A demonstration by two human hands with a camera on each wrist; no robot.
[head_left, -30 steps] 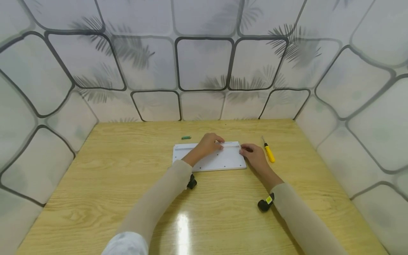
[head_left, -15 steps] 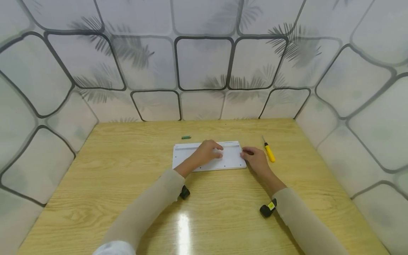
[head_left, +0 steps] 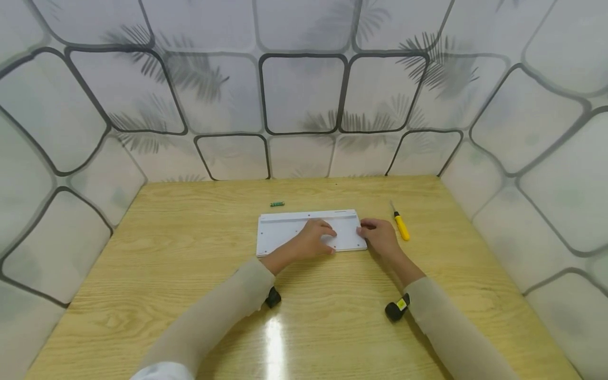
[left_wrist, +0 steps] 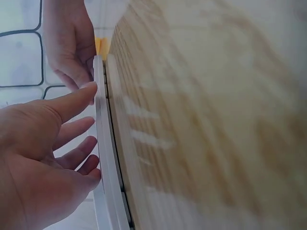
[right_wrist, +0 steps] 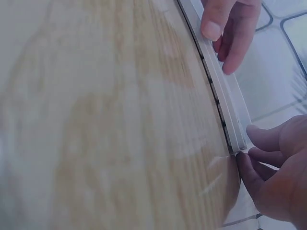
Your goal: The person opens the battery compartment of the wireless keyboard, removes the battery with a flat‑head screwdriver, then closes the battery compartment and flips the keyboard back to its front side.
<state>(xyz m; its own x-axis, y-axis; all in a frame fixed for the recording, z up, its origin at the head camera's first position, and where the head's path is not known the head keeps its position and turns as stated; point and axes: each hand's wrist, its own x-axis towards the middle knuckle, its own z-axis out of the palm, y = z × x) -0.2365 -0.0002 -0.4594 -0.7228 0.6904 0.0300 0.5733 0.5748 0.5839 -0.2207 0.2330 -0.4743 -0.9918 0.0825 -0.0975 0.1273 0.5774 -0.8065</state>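
Observation:
A white keyboard lies face down on the wooden table, its flat back up, with small dark screws or screw holes along it and a raised strip at the far side. My left hand rests over its middle, fingers loosely bent, fingertips touching the back near the front edge, as the left wrist view also shows. At the right end my right hand holds the keyboard's edge, thumb on the back and fingers against the side. In the right wrist view the thumb and fingers meet at the corner; the keys face the table.
A green battery lies behind the keyboard, to the left. On the right, past my right hand, is a screwdriver with a yellow handle, its tip pointing away. A patterned wall covering surrounds the table's back and sides.
My left hand has come from the keyboard's far strip toward its front edge. The right hand has slid slightly nearer along the right end. The keyboard, battery and screwdriver stay put.

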